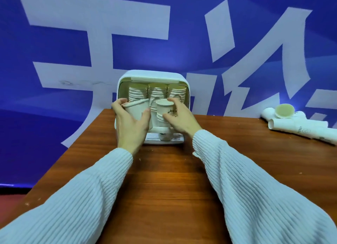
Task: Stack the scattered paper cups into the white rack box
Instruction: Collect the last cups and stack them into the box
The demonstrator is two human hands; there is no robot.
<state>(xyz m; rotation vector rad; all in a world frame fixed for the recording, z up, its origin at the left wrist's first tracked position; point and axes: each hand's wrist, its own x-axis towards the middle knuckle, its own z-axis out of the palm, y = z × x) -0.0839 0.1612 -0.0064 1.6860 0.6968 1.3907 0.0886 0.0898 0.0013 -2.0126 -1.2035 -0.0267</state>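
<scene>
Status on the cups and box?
Left hand grips a cup; right hand grips a short stack. Box holds three stacks. More cups lie right.

Both arms are in a pale blue-grey ribbed knit sweater, chunky lengthwise ribs all the way, loose baggy sleeves (255, 180) with gathered cuffs right behind the bare left hand (130, 127) and right hand (182, 119), no rings or watch showing.
</scene>
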